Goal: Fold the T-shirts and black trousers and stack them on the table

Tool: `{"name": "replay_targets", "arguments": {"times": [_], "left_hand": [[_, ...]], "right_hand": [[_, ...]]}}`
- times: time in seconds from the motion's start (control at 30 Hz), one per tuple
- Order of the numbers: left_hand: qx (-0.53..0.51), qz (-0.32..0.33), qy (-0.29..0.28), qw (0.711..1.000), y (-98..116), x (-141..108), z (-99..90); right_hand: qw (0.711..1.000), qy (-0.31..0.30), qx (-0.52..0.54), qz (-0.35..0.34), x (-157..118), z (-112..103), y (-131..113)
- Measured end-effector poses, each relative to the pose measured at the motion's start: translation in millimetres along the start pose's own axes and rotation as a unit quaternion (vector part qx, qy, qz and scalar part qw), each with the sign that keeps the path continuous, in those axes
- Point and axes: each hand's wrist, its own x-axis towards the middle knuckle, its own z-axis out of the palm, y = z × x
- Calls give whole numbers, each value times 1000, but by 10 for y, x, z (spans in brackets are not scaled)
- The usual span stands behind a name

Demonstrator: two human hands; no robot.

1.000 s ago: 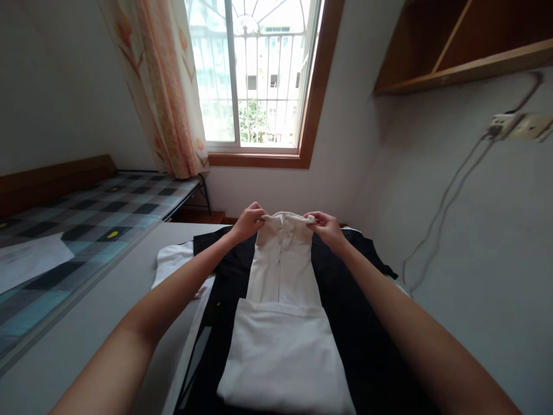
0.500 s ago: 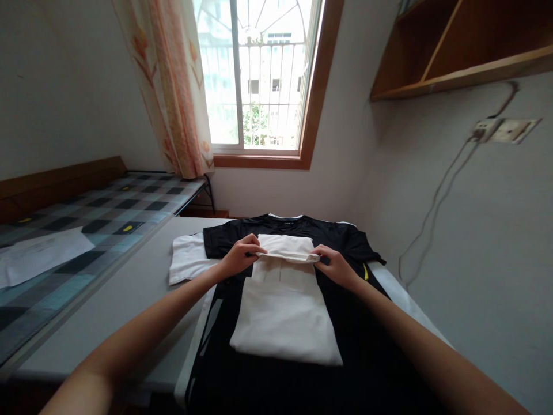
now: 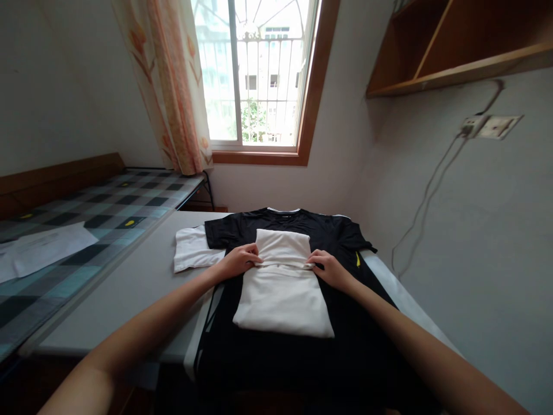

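A folded white cloth lies on a black shirt that is spread over the table. My left hand pinches the left end of the cloth's folded edge, and my right hand pinches the right end. That edge crosses the middle of the cloth, with one flat panel beyond it and a wider panel nearer me. Beside the black shirt's left sleeve lies a white garment.
To the left stands a bed with a checked cover and paper sheets. The table shows grey beside it. A curtain, a window, a wall shelf and a socket with a hanging cord surround the table.
Both hands have brought the folded edge of the white cloth down toward me, onto the nearer panel. The far panel now shows longer, and the view has shifted slightly.
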Motion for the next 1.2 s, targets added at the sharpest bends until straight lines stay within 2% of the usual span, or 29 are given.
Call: {"name": "replay_targets", "arguments": {"times": [0.2,0.37,0.5,0.7,0.77,0.87,0.93,1.03,1.1,1.2], "left_hand": [[5,15,65,998,13,-83,22],[47,29,84,995,98,-115,50],[85,31,22,996,185,-101,-4],[40,-16,-84,996,290,-22,-291],[48,-53,-52,996,269,93,-359],[80,-109,18,991,155,358,-369],[63,-126,-18,990,61,540,-342],[39,-164,-121,978,-17,703,-315],[47,-178,-169,968,-13,706,-313],[47,-145,-197,968,26,591,-315]], "right_hand": [[997,18,-66,-20,-67,1,-30],[996,-25,-85,10,-80,-25,-46],[992,-86,-88,16,-54,-116,-106],[984,-150,-98,7,68,-256,-196],[987,-123,-103,9,200,-301,-184],[995,-46,-87,27,487,-374,-121],[993,-72,-73,59,671,-412,-62],[975,-166,-85,125,806,-413,23],[961,-209,-105,148,779,-372,60],[958,-227,-124,125,633,-300,58]]}}
